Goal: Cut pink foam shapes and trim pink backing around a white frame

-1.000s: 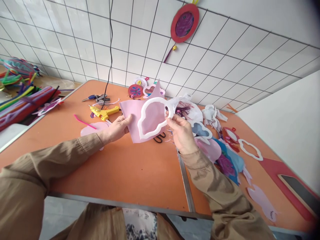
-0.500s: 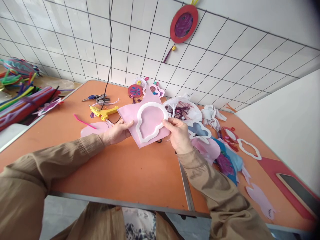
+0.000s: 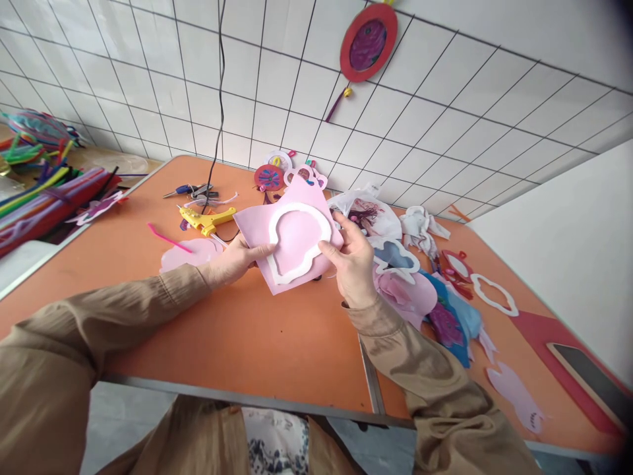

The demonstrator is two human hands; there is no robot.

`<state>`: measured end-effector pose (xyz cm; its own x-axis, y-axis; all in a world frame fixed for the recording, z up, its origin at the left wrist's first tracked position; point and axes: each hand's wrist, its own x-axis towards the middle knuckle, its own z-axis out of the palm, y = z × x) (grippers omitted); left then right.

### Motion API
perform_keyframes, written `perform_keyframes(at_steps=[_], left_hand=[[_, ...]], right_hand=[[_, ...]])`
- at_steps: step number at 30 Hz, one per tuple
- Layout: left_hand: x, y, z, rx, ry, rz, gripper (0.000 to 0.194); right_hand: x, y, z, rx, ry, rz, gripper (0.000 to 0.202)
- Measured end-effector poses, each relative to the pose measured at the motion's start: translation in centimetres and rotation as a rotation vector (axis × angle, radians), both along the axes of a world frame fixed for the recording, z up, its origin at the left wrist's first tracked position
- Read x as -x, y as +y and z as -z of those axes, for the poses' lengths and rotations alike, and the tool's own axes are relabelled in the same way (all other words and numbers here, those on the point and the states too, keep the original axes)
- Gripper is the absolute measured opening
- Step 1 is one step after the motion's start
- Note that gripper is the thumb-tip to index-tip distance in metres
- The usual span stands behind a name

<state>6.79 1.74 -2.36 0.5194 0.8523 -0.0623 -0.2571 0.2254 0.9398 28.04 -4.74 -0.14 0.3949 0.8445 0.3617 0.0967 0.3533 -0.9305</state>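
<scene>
A pink foam sheet (image 3: 299, 241) is held up above the table between my two hands, tilted toward me. On its face lies a white gourd-shaped frame (image 3: 273, 232) with an open middle. My left hand (image 3: 237, 258) is closed on the sheet's left edge, its thumb at the frame's left side. At the right edge, my right hand (image 3: 353, 260) grips the sheet from behind, and its thumb presses the frame's right side. Fingers behind the sheet are partly hidden. Beyond my left hand are a yellow glue gun (image 3: 206, 219) and a pink foam cutout (image 3: 190, 256).
Finished round ornaments (image 3: 270, 177) lie by the tiled wall. On the right are a plastic bag (image 3: 380, 221), a white cloud frame (image 3: 494, 295), fabric pieces (image 3: 451, 323) and a phone (image 3: 588, 376). Pipe cleaners (image 3: 54, 204) fill the left side. A black cord (image 3: 220, 99) hangs down.
My right hand has shifted its grip, fingers now behind the sheet and thumb on the frame. The sheet's top has tipped lower, and my left thumb reaches further onto the frame.
</scene>
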Motion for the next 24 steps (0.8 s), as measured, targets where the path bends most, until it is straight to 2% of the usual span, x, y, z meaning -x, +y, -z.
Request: perform_keyframes(at_steps=[3,7,8,11,17,24], left_hand=[[0.3,0.3,0.1,-0.034,0.024,0.026,0.048],[0.6,0.6,-0.2,-0.103,0.081,0.069,0.038],[0.6,0.6,-0.3,-0.119,0.086,0.084,0.037],[0.5,0.4,-0.6,-0.109,0.062,0.123,0.038],[0.2,0.3,-0.6,-0.014,0.042,0.122,0.043],[0.1,0.4,-0.2,0.007,0.036,0.12,0.042]], right_hand=[[-0.5,-0.3,-0.8,0.019,-0.012,-0.111,0.063],[-1.4,-0.6,-2.0,0.13,-0.084,-0.229,0.032],[-1.5,-0.6,-2.3,0.174,-0.106,-0.223,0.03],[-1.7,-0.6,-2.6,0.251,-0.142,-0.183,0.041],[-1.4,-0.2,-2.4,0.263,-0.127,-0.128,0.042],[-1.6,0.0,-1.8,0.251,-0.088,-0.097,0.042]])
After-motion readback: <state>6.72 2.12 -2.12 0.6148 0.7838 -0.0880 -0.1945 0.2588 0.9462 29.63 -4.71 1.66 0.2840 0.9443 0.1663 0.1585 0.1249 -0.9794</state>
